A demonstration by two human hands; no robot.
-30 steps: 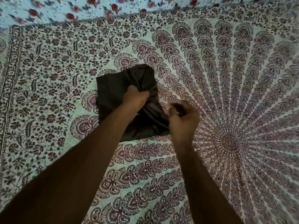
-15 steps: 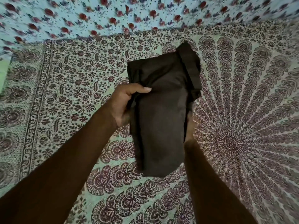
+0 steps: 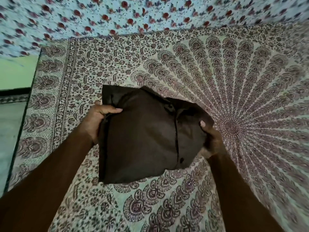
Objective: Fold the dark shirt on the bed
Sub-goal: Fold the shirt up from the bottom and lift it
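I hold the dark shirt (image 3: 143, 139) up in front of me, above the bed (image 3: 250, 91), folded into a thick, roughly square bundle. My left hand (image 3: 97, 121) grips its edge at about 9 o'clock, thumb lying across the front of the cloth and the other fingers hidden behind it. My right hand (image 3: 212, 139) clamps the opposite edge at about 3 o'clock; only a thumb tip shows on the front, the rest is tucked behind the fabric. A seam with a small button runs down the front of the bundle, right of its middle. The upper corner at 11 o'clock sticks out flat, and the upper edge toward 1 o'clock is bunched and uneven. Under the shirt lies the bedspread with its peacock-feather print, whose round centre sits at 3 o'clock, just beside my right hand. At 12 o'clock a sheet with red flowers (image 3: 133, 15) runs along the far side of the bedspread.
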